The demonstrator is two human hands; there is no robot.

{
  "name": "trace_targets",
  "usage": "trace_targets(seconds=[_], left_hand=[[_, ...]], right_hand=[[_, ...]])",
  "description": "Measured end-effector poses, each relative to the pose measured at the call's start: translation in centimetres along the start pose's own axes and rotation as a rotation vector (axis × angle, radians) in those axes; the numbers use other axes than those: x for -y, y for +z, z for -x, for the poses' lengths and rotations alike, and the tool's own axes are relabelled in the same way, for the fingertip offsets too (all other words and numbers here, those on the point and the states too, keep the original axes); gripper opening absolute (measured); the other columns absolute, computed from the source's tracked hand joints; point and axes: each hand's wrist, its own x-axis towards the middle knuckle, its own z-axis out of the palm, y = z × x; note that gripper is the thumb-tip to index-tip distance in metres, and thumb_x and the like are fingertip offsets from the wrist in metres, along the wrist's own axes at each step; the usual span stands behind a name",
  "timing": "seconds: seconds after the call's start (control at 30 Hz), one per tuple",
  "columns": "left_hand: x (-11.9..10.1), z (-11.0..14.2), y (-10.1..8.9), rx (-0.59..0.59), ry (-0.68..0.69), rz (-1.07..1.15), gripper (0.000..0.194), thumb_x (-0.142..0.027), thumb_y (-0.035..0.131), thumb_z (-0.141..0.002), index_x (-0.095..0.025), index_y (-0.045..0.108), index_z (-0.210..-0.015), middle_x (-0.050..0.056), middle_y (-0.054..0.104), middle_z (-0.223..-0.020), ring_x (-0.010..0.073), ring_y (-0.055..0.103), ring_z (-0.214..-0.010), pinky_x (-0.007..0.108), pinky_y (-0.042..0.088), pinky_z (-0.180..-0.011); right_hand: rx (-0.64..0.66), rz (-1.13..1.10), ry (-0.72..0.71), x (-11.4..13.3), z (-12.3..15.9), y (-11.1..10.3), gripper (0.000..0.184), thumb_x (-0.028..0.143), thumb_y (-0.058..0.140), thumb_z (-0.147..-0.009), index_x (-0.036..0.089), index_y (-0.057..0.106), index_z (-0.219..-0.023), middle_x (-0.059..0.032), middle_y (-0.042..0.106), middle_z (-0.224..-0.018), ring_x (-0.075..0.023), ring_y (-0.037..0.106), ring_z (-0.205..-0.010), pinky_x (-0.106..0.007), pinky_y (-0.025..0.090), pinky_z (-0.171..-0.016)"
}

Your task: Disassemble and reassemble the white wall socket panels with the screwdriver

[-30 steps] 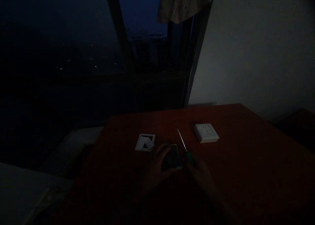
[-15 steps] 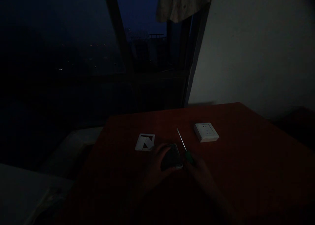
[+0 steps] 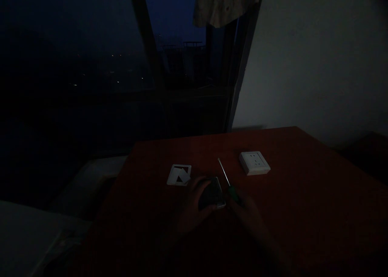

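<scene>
My left hand (image 3: 194, 204) is closed around the left side of a dark square piece with a pale rim (image 3: 212, 194), fingers over its far edge and thumb at the near one. It looks like the back of a wall switch or socket; the dim light hides its details. In my right hand (image 3: 247, 212) is a screwdriver (image 3: 233, 193) with a green handle, gripped at the handle, its bare metal shaft pointing up and away over the table. The screwdriver's tip touches nothing that I can see. My right fingers are close to the piece's right edge; contact there is unclear.
A white wall socket on a box (image 3: 254, 163) sits to the right on the reddish table (image 3: 303, 196). On the left lies a white cover frame (image 3: 174, 176) with a loose white plate (image 3: 184, 175) across it. A dark window and a pale wall (image 3: 312, 67) stand behind.
Almost nothing differs. Both hands keep their hold and place, and the view shifts only very slightly.
</scene>
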Motion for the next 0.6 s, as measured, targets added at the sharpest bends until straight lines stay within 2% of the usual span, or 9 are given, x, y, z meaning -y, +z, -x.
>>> trace_targets(seconds=[0.2,0.47,0.6], left_hand=[[0.1,0.01,-0.17,0.008,-0.006,0.014,0.063,-0.026,0.071,-0.076,-0.027,0.045,-0.133,0.006,0.039,-0.143,0.0279,0.038,-0.13,0.045,0.033,-0.11],[0.02,-0.1,-0.14,0.007,0.007,0.013,0.062,-0.031,0.072,-0.077,-0.028,0.046,-0.133,0.006,0.041,-0.141,0.0265,0.04,-0.129,0.044,0.034,-0.109],[0.14,-0.12,-0.04,-0.001,0.009,0.023,0.064,-0.028,0.073,-0.076,-0.028,0.045,-0.133,0.007,0.04,-0.142,0.0271,0.039,-0.13,0.044,0.032,-0.11]], right_hand=[[0.009,0.011,-0.004,0.4,0.09,-0.09,0.023,0.037,0.053,-0.081,0.018,0.065,-0.085,-0.0027,0.068,-0.08,-0.0199,0.061,-0.074,-0.026,0.046,-0.066],[0.0,0.006,0.015,0.07,0.0,-0.07,0.026,0.041,0.054,-0.08,0.017,0.065,-0.085,-0.0034,0.069,-0.081,-0.0203,0.061,-0.075,-0.026,0.046,-0.067],[0.006,0.019,0.007,-0.28,-0.07,0.0,0.024,0.039,0.053,-0.08,0.018,0.064,-0.083,-0.0021,0.066,-0.077,-0.0191,0.06,-0.072,-0.025,0.045,-0.064]])
